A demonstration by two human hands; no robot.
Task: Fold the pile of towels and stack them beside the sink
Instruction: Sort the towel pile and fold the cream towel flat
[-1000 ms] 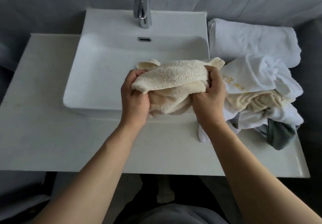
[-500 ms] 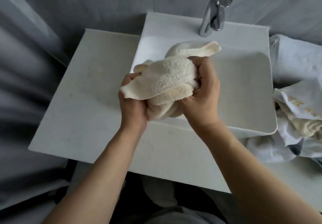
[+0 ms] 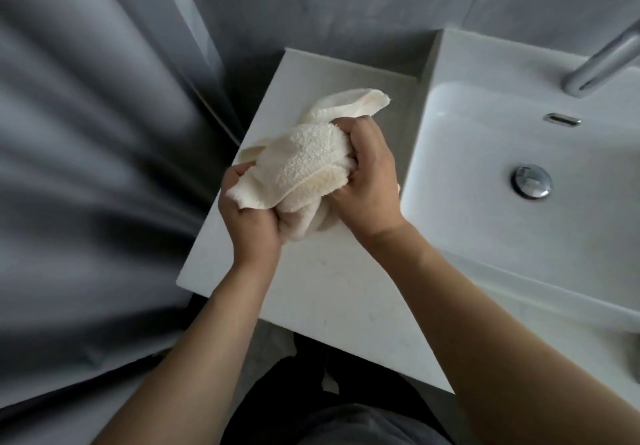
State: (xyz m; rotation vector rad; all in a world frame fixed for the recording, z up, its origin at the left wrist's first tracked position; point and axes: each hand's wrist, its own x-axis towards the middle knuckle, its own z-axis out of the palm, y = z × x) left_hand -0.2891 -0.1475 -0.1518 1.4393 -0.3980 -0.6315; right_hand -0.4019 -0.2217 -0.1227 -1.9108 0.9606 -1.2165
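While it hangs over the smooth white counter (image 3: 332,292), both hands, left hand (image 3: 250,220) and right hand (image 3: 367,188), clutch a bunched, nubbly cream towel (image 3: 308,157)

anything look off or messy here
Only the cream terry towel: it is a crumpled bundle, not folded, gripped by the left hand and right hand over the white stone counter, one corner sticking up. The white rectangular sink shows no spill or damage.

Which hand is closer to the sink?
The right hand, gripping the cream towel on the side next to the sink. The left hand grips the towel's other end, farther from it.
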